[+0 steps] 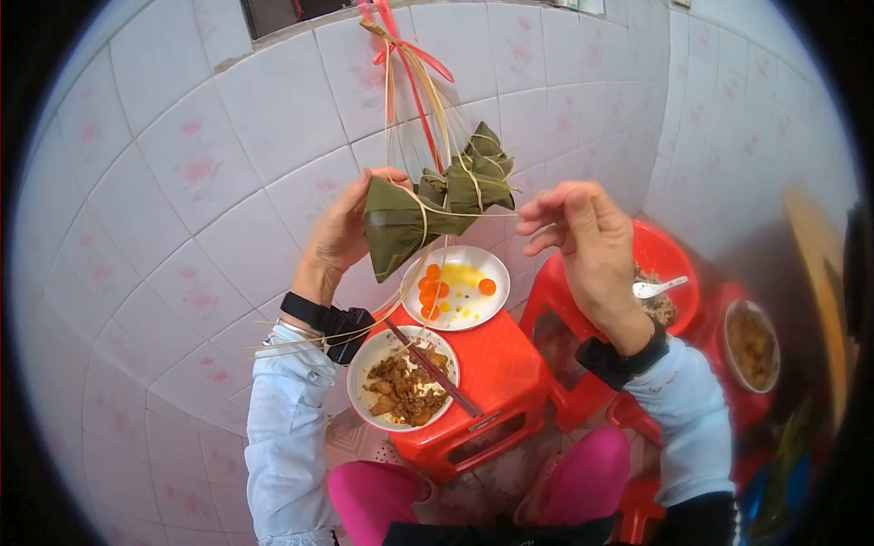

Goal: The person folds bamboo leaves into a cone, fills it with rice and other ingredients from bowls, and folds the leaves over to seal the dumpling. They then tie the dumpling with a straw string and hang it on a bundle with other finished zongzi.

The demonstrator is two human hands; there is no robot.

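Observation:
My left hand (344, 218) grips a green leaf-wrapped zongzi (393, 227) from its left side, with the fingers partly hidden behind it. A thin straw-coloured string (482, 215) goes around this zongzi and stretches right to my right hand (587, 246), whose thumb and fingers are closed on its end. Just behind and to the right hang several tied zongzi (481, 177), close against the held one. They dangle from a bunch of pale strings (421, 56) knotted with a pink ribbon (387, 23). Loose string ends trail down over my left wrist.
Below, a red stool (505, 364) carries a white plate (499, 273) with orange egg yolks, and a bowl (353, 387) of meat pieces with chopsticks (455, 391) across it. Rightward are a red basin (651, 241) with a white spoon (660, 288), another filled bowl (776, 359) and a wooden board (819, 264). A tiled wall stands ahead.

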